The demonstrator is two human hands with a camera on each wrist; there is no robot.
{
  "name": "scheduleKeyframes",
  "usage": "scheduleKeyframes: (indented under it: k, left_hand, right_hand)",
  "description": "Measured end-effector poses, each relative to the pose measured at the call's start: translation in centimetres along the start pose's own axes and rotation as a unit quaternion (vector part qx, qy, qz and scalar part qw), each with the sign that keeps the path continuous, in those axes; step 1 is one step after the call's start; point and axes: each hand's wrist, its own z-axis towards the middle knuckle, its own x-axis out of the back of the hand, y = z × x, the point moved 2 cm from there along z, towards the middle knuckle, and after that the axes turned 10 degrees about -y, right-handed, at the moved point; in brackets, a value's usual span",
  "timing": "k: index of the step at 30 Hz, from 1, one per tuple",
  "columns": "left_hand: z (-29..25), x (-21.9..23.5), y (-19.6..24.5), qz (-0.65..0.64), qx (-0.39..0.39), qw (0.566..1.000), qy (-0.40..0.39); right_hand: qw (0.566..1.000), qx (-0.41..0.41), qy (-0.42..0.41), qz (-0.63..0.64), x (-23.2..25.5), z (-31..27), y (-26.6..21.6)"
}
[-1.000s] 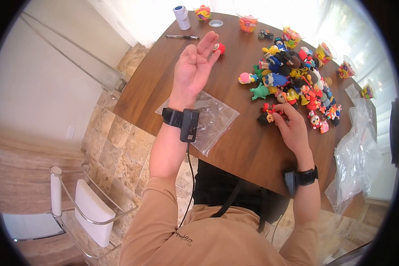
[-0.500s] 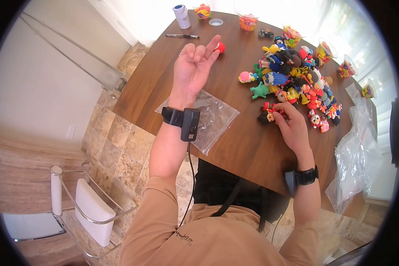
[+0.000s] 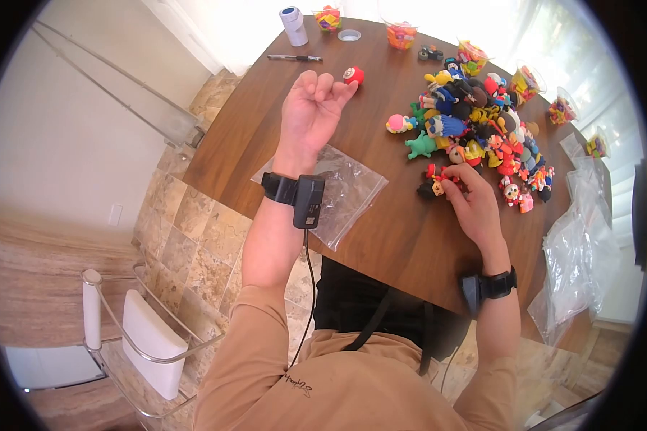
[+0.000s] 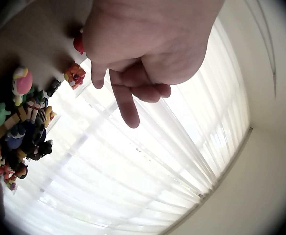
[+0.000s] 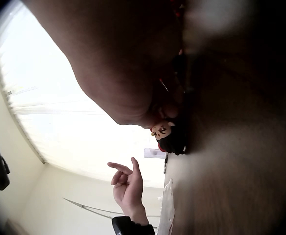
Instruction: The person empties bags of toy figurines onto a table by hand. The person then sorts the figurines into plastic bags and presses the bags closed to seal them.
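Note:
My left hand (image 3: 311,115) is raised over the table, palm up and holding nothing. Some of its fingers bend toward the palm, while the left wrist view shows one finger (image 4: 128,107) pointing out fairly straight. Just beyond it on the table lies a small red toy (image 3: 354,76) with a round face. My right hand (image 3: 476,210) pinches a toy figurine (image 3: 431,189) with black hair and red parts, at the near edge of a toy pile. In the right wrist view the figurine's face (image 5: 161,129) shows below the fingers, close to the tabletop.
A heap of toy figurines (image 3: 474,118) covers the table's right part. Clear cups of colourful pieces (image 3: 401,36) line the far edge. A white cylinder (image 3: 294,27), a pen (image 3: 295,58), a flat zip bag (image 3: 345,190) and more plastic bags (image 3: 575,248) lie around.
The left hand's raised fingers have folded down one after another, uncovering the red toy behind them. My right hand stays at the figurine.

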Motion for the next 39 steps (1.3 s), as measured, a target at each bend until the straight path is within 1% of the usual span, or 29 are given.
scheduleKeyframes:
  k: [3,9,13,15,18,21,26,27,28,29,31,32,34,35,36,37,38,39]
  left_hand:
    - [-0.1,0.2,-0.1,-0.031,0.015,0.999,-0.002]
    - [-0.1,0.2,-0.2,-0.04,0.021,0.999,0.005]
    - [0.0,0.4,-0.1,-0.055,0.022,0.998,-0.013]
    - [0.0,0.4,-0.1,-0.1,0.035,0.994,-0.011]
    - [-0.1,0.6,0.2,-0.105,0.054,0.993,-0.018]
    - [-0.2,0.6,0.2,-0.1,0.04,0.994,-0.002]
    - [-0.2,0.4,0.4,-0.093,0.045,0.995,-0.009]
    - [-0.2,0.4,0.4,-0.094,0.045,0.994,-0.012]
    - [-0.2,0.5,0.3,-0.105,0.052,0.993,-0.015]
    - [-0.2,0.5,0.4,-0.104,0.054,0.993,-0.015]
    - [-0.2,0.6,0.2,-0.117,0.057,0.991,-0.02]
    - [-0.1,0.6,0.3,-0.109,0.058,0.992,-0.021]
    - [-0.1,0.5,0.3,-0.109,0.06,0.992,-0.023]
    - [-0.1,0.5,0.3,-0.108,0.061,0.992,-0.026]
    - [-0.1,0.4,0.2,-0.106,0.061,0.992,-0.027]
    - [-0.1,0.4,0.2,-0.113,0.061,0.991,-0.027]
    - [-0.1,0.4,0.2,-0.107,0.061,0.992,-0.026]
    - [-0.1,0.4,0.2,-0.099,0.061,0.993,-0.025]
  right_hand:
    - [1.0,-0.001,-0.001,0.001,0.0,-0.1,0.1]
    - [1.0,-0.005,0.001,0.008,0.0,0.0,0.1]
    - [1.0,0.003,0.005,0.014,-0.1,0.0,0.2]
    - [1.0,0.003,0.005,0.01,0.0,0.0,0.0]
    - [1.0,0.003,0.004,0.004,-0.1,0.0,-0.1]
    - [1.0,0.007,0.006,0.0,-0.1,-0.1,-0.1]
    - [1.0,0.025,0.013,-0.004,0.0,0.0,-0.3]
    - [0.999,0.039,0.015,0.004,-0.1,0.1,-0.3]
    - [0.999,0.05,0.019,0.011,-0.1,0.0,-0.2]
    - [0.999,0.037,0.026,0.003,-0.1,-0.2,-0.1]
    - [0.995,0.068,0.034,-0.072,0.2,-0.2,-0.4]
    - [0.994,0.059,0.038,-0.083,0.6,-0.4,-0.8]
    - [0.987,0.058,0.106,-0.103,1.7,-0.6,-1.7]
    - [0.987,0.053,0.106,-0.11,2.0,-0.5,-1.6]
    - [0.99,0.068,0.125,0.0,2.3,-0.4,-1.2]
    - [0.98,0.082,0.143,0.11,2.5,-0.3,-0.6]
    - [0.963,0.057,0.104,0.243,2.7,-0.2,0.2]
    - [0.964,0.055,0.104,0.239,2.9,-0.2,0.4]
